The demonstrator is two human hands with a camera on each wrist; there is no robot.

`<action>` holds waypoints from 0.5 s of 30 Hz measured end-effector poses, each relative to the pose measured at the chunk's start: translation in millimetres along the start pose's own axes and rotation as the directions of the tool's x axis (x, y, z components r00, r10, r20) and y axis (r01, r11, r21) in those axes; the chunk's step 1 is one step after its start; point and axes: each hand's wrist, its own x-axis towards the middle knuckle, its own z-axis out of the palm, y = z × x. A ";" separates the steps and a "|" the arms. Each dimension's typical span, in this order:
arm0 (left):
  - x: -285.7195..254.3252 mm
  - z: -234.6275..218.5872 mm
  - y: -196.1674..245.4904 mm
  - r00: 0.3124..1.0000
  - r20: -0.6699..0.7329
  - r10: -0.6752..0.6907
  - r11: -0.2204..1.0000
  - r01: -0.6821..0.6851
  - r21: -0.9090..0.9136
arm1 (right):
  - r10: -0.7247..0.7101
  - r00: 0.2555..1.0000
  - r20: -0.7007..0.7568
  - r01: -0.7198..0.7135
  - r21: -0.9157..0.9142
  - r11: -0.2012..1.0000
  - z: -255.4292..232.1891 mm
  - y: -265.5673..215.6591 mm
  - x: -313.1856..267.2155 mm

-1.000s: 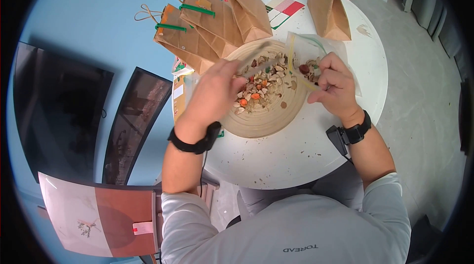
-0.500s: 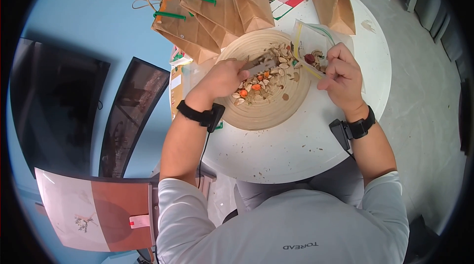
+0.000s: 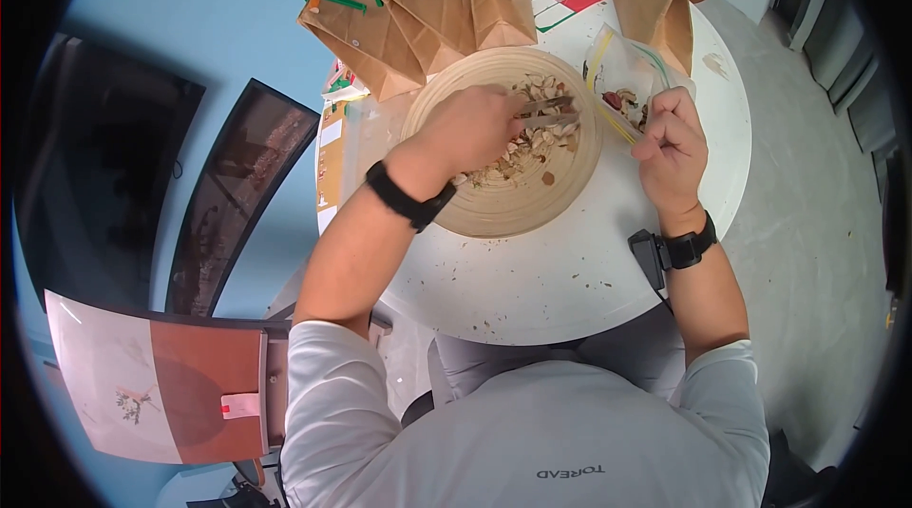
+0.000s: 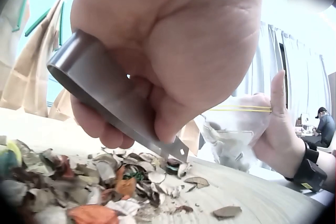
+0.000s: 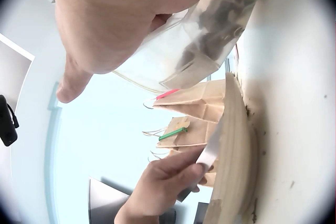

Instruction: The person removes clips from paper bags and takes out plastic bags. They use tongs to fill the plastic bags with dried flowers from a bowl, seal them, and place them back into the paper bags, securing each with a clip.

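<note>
My left hand (image 3: 475,128) grips metal tongs (image 4: 100,77), a bent strip whose arms (image 3: 546,116) reach over a heap of dry shell-like flakes and orange pieces (image 4: 110,182). The heap lies in a round ribbed wooden dish (image 3: 484,221). In the left wrist view the tongs' tip comes right down at the edge of the heap. To the right of the dish, my right hand (image 3: 673,142) pinches a clear zip bag (image 3: 629,54) by its edge, thumb and fingers curled. Its mouth, with a yellow strip, faces the dish; dark and pale pieces (image 3: 622,101) lie inside.
Several brown paper bags (image 3: 418,19) with green or red clips stand behind the dish, and another paper bag (image 3: 655,4) stands at the back right. Between them lies a red-and-white card (image 3: 570,0). Crumbs dot the white round table (image 3: 532,294). Dark screens (image 3: 104,166) stand at the left.
My left hand has moved right across the dish with the tongs, whose tips are now over the heap's right part. My right hand keeps its hold on the zip bag near the dish.
</note>
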 end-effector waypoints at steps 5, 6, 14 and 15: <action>-36.2 -10.5 -26.1 0.998 -0.056 -0.023 1.000 0.022 -0.010 | 0.009 1.000 0.012 -0.009 0.012 1.000 2.5 -5.2 1.6; -31.0 -11.6 -34.8 0.996 -0.087 -0.009 1.000 0.008 -0.012 | 0.010 1.000 0.017 -0.010 0.012 1.000 2.0 -4.4 1.2; 22.5 1.3 -37.0 0.986 0.021 -0.165 0.986 0.166 -0.023 | 0.020 0.998 0.061 -0.021 0.020 1.000 0.9 4.1 -0.5; 16.4 1.0 -35.3 0.988 0.042 -0.146 0.989 0.146 -0.006 | 0.018 0.998 0.063 -0.020 0.024 1.000 0.9 3.8 -0.3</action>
